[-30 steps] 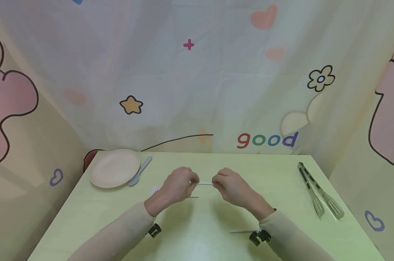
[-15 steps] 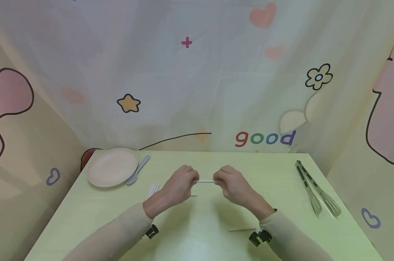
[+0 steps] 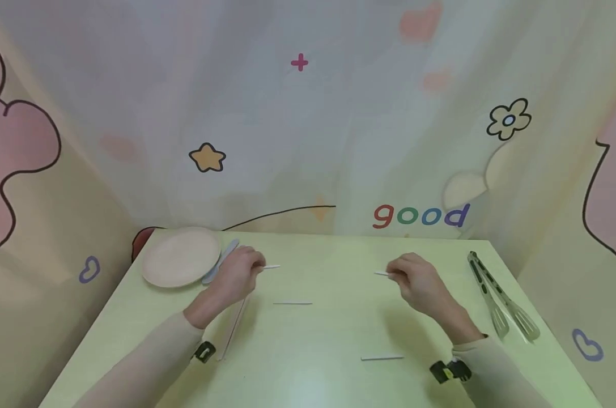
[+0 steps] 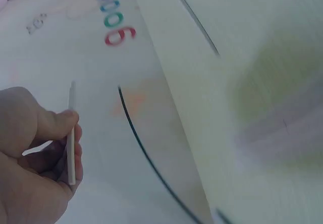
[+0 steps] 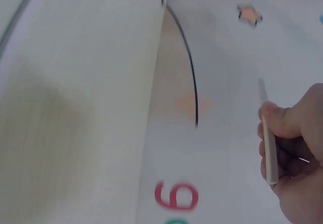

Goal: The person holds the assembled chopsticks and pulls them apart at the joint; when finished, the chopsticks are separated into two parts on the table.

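Left hand: by the left hand point(image 3: 240, 269), left of centre in the head view, a short, thin, straight white stick point(image 4: 71, 148) is gripped between thumb and curled fingers; in the left wrist view it is seen nearly upright at the left.
Right hand: by the right hand point(image 3: 417, 280), right of centre in the head view, a second short, thin white stick point(image 5: 270, 156) is pinched between thumb and curled fingers; in the right wrist view it is seen slightly tilted at the right.
Gap: the two held sticks are kept well apart above the table.
Loose sticks: one short, thin pale stick point(image 3: 293, 303) is laid near the centre, another short, thin pale stick point(image 3: 382, 358) at the lower right of centre.
Long sticks: slim pinkish-white sticks point(image 3: 233, 328) are partly hidden by the left forearm, lower left of centre.
Plate: a round cream plate point(image 3: 181, 258) is placed at the left, with a lilac-grey utensil point(image 3: 225, 258) beside it, partly covered by the left hand.
Tongs: slotted metallic-looking tongs point(image 3: 501, 295) are laid spread at the right.
Surface: everything unheld is supported by a pale yellow-green table point(image 3: 313, 345).
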Action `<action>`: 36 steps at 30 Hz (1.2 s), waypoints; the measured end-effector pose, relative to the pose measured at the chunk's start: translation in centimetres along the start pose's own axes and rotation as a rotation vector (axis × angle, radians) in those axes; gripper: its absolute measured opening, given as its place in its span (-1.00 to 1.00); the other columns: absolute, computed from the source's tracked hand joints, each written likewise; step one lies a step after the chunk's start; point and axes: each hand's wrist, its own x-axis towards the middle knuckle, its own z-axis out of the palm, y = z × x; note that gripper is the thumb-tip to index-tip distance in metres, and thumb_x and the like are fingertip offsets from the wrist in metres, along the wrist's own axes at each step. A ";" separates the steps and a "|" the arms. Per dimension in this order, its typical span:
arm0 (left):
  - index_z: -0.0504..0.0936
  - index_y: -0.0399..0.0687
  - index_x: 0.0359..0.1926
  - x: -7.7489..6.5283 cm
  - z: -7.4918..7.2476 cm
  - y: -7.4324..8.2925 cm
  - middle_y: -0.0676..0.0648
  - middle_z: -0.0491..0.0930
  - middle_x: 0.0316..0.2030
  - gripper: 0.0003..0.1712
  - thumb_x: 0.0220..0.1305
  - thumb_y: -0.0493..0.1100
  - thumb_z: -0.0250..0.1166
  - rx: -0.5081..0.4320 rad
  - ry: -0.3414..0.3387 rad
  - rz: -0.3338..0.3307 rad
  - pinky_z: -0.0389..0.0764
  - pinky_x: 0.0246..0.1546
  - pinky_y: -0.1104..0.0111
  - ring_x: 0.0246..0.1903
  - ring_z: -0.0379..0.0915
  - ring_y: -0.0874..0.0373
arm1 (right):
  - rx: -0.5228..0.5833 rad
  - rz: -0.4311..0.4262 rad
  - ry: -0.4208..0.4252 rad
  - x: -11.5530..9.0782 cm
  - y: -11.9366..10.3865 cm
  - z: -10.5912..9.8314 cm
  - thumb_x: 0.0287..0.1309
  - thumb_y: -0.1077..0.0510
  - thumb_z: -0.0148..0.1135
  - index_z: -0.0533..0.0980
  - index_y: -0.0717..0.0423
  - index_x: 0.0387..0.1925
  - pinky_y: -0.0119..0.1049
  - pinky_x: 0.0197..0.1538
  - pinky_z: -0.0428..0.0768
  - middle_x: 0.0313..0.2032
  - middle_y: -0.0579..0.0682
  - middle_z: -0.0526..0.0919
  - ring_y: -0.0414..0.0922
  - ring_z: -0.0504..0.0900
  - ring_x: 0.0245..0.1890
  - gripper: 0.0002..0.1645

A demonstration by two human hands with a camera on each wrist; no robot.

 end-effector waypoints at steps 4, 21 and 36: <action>0.72 -0.23 -0.36 1.3 0.8 0.8 -0.04 0.63 -0.46 -0.94 0.15 -0.39 0.33 -0.059 -0.077 0.073 0.49 -0.37 0.33 -0.42 0.47 0.12 | 0.032 -0.054 -0.074 0.3 -1.1 0.2 0.06 0.38 0.35 0.64 0.11 -0.38 -0.30 -0.28 0.61 -0.41 -0.12 0.63 -0.19 0.51 -0.36 -0.87; 0.76 -0.15 -0.40 2.0 2.6 1.9 0.02 0.66 -0.48 -0.90 0.11 -0.36 0.32 -0.036 -0.138 0.115 0.52 -0.29 0.34 -0.42 0.50 0.19 | 0.025 -0.041 -0.129 -0.8 -1.9 -0.8 -0.06 0.36 0.45 0.70 0.07 -0.42 -0.40 -0.33 0.60 -0.41 -0.16 0.65 -0.27 0.54 -0.38 -0.84; 0.76 -0.22 -0.38 2.5 4.9 2.0 0.00 0.65 -0.50 -0.85 0.02 -0.40 0.29 -0.070 -0.209 0.102 0.51 -0.33 0.32 -0.44 0.50 0.17 | 0.072 -0.074 -0.176 -2.4 -2.4 -0.6 -0.04 0.30 0.46 0.70 0.00 -0.42 -0.41 -0.33 0.56 -0.43 -0.26 0.67 -0.29 0.54 -0.36 -0.86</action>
